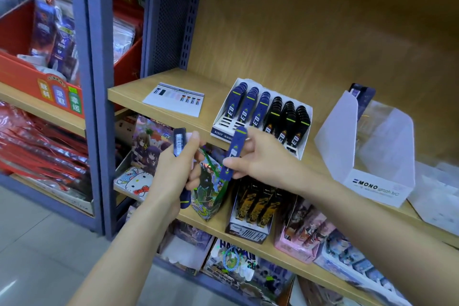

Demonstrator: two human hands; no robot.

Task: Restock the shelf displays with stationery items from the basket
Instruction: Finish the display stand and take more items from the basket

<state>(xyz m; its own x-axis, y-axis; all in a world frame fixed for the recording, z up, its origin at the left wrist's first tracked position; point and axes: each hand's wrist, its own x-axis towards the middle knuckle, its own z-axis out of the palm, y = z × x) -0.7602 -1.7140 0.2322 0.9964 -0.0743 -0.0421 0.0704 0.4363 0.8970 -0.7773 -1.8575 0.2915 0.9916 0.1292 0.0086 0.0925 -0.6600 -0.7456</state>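
Observation:
My right hand pinches one navy blue packet by its edges, held upright in front of the shelf edge. My left hand grips a small stack of the same navy packets, whose barcode backs face me. Just behind them on the wooden shelf stands a white display box with rows of navy packets on its left and black ones on its right. The frontmost left slots of the box show bare white dividers. No basket is in view.
A white printed card lies on the shelf left of the box. A white "MONO graph" display carton stands to the right. Lower shelves hold cartoon-printed boxes and bags. Red boxes fill the neighbouring unit behind a blue post.

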